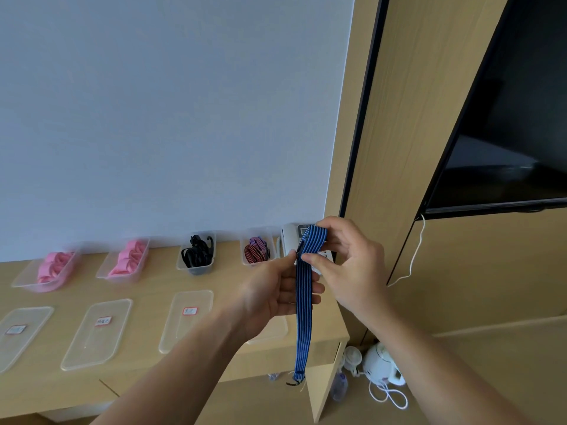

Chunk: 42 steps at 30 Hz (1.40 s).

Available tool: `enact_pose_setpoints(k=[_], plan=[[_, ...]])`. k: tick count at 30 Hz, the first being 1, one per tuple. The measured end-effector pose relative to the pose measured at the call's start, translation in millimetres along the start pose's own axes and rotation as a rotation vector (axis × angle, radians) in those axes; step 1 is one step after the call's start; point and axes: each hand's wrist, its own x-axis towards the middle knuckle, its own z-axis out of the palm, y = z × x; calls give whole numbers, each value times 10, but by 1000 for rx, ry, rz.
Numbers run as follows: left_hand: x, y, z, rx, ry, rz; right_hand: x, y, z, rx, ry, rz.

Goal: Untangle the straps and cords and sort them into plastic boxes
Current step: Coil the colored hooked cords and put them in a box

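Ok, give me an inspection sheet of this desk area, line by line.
Surface: wooden desk, clear lids in front row.
Job's things: blue striped strap hanging from both hands; boxes hold pink straps, more pink straps, black cords, red striped straps.
Clutter: telephone behind the strap.
Hands: left hand pinches the strap; right hand curls its fingers round the folded top.
Cables: white cable hangs below the television; white cord beside the kettle.
Surroundings: pale wall, wood panelling, kettle on floor.
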Motion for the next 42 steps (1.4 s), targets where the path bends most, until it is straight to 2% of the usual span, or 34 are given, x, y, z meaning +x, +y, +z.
enact_pose_setpoints(k=[4,8,13,18,21,24,26,28,33,42], plan=[[-4,44,14,-52,4,-2,-148,61,52,-191,15,-222],[-16,100,-32,-122,1,32,-280,132,103,-228,-48,-433],[-19,143,-102,-136,19,68,-414,209,115,-240,-154,-484],[3,91,-128,-75,1,132,-364,156,77,-184,-99,-414],[14,69,-125,-65,3,153,-265,83,63,-151,-78,-213],[4,72,-121,-15,-10,185,-164,47,27,-71,-261,206],[2,60,-121,24,-29,198,-87,61,-5,-52,-443,330],[-2,43,-128,39,-43,202,-41,88,-32,-19,-510,369],[-23,61,-117,51,-57,171,20,83,-78,138,-433,423],[-12,35,-114,85,-12,84,106,88,-69,236,-361,411]])
